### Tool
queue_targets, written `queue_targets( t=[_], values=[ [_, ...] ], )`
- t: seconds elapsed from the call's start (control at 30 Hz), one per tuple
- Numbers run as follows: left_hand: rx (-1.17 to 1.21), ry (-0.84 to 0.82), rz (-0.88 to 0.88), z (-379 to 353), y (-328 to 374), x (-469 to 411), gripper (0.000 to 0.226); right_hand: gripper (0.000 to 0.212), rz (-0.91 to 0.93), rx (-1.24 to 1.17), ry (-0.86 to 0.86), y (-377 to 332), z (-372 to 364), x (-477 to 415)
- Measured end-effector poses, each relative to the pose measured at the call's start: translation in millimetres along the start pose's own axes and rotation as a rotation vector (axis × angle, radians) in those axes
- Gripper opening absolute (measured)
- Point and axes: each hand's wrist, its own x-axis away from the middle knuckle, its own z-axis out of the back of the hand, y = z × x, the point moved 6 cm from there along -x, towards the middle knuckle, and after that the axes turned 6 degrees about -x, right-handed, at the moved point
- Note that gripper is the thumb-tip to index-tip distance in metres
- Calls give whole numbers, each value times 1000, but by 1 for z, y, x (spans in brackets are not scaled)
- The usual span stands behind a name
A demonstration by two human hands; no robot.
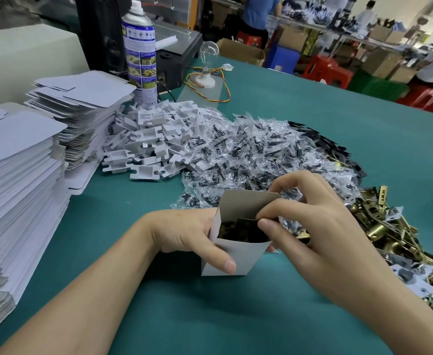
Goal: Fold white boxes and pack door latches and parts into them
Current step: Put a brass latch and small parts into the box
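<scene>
Left hand (192, 234) gripped the open white box (235, 254) from its left side, thumb laid across the near face and the fingers curled round behind it. The box stood upright on the green table (235, 316) between the two hands, its top flap raised at the back.

Right hand (320, 226) hovered over the box's mouth from the right. Its thumb and forefinger were pressed together on a dark piece (246, 230) that sat partly inside the box, and the other fingers arched over the flap. What exactly the piece was could not be made out.

Just beyond both hands lay a heap of small clear bags (248, 149) holding black parts. Touching the right hand's far side was a pile of brass latches (384, 226), running on to the right of that wrist. Farther off, beyond the left hand, were white plastic trays (153, 139) in a loose mound. Left of the left forearm rose a tall stack of flat box blanks (18, 175), with a spray can (139, 52) well beyond it.
</scene>
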Motion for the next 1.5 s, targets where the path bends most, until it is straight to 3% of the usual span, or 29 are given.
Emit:
queue_targets(
  t=[0.2,0.47,0.6,0.8,1.03,1.13,1.33,1.5],
  values=[
    [0,10,-55,0,6,-1,80,23,25,91,83,-7,9,1],
    [10,12,-6,2,-3,-2,67,18,-23,130,40,-8,6,-2],
    [-23,26,25,3,-3,-2,89,24,-82,31,-36,-4,1,1],
    [-10,6,-18,2,-5,-3,78,21,-114,-19,33,1,9,3],
    [3,17,-5,3,-1,0,83,16,-103,-28,48,-4,8,3],
    [32,-4,-31,1,2,-1,64,15,-95,-15,70,-4,11,4],
    [42,-4,-69,1,5,-1,55,14,-79,30,57,-7,7,0],
    [65,12,-68,1,6,-2,70,14,-89,27,13,-14,0,-4]
  ],
)
